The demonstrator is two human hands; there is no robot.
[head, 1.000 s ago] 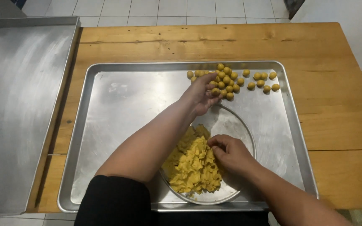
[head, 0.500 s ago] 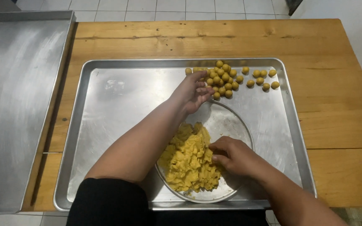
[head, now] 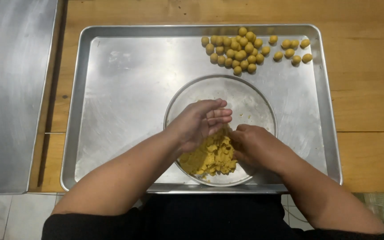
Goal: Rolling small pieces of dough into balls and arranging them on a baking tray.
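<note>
A glass bowl (head: 254, 95) sits on a large metal tray (head: 125, 89) and holds a crumbly mass of yellow dough (head: 210, 158) in its near half. My left hand (head: 198, 122) hovers over the bowl, palm turned sideways, fingers together and slightly curled, holding nothing that I can see. My right hand (head: 252, 144) is down in the bowl with its fingers pinching into the dough. Several small yellow dough balls (head: 241, 51) lie clustered at the tray's far right corner.
The tray rests on a wooden table (head: 370, 80). A second flat metal sheet (head: 10, 89) lies to the left, past the table's edge. Tiled floor shows below at the left.
My left hand has drawn back from the dough balls at the far side of the tray to above the bowl. My right hand stays in the dough.
</note>
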